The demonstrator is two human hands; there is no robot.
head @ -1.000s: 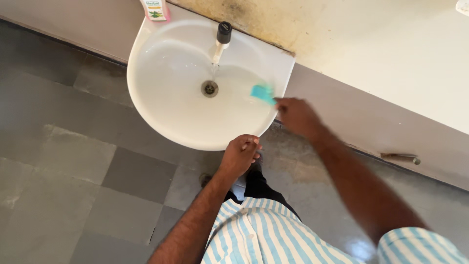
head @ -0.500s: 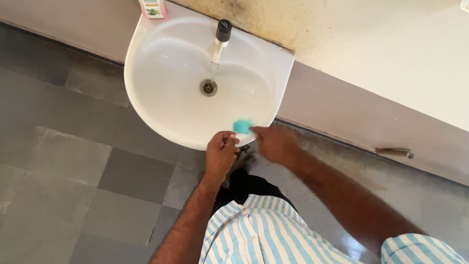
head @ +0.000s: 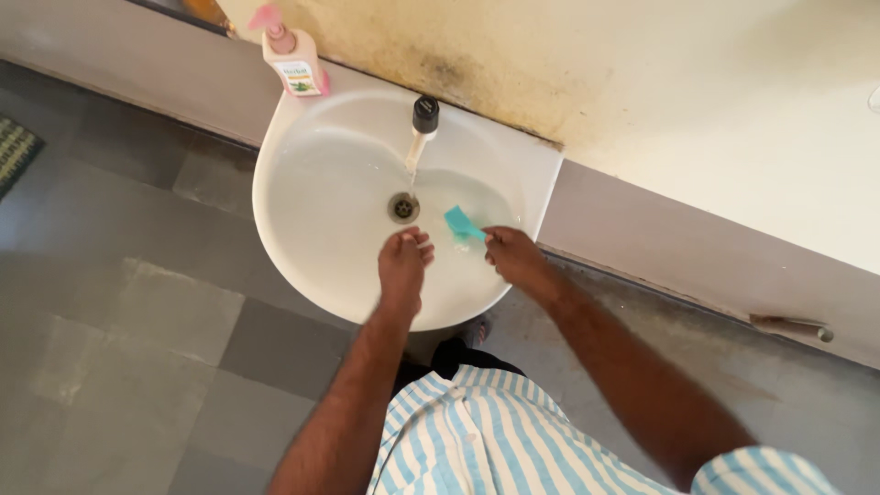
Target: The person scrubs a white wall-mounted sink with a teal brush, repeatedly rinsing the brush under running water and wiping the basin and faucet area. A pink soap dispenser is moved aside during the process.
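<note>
I look down on a white wall-mounted sink (head: 302, 229) with a drain (head: 402, 207) and a black-topped tap (head: 424, 115) running a thin stream of water. My right hand (head: 515, 258) holds a small teal brush-like item (head: 461, 223) over the basin, right of the drain. My left hand (head: 403, 261) hovers inside the basin just below the drain, fingers curled together, holding nothing I can see. Both hands are close to the water stream.
A soap pump bottle (head: 293, 60) with a pink top stands on the sink's back left corner. The stained cream wall (head: 697, 101) runs behind. Grey tiled floor (head: 137, 321) lies left. A metal handle (head: 793, 325) sticks out at lower right.
Both hands moved from the sink's front rim up into the basin toward the drain, and the teal item went with the right hand. The camera view shifted down-right, showing more of the soap bottle.
</note>
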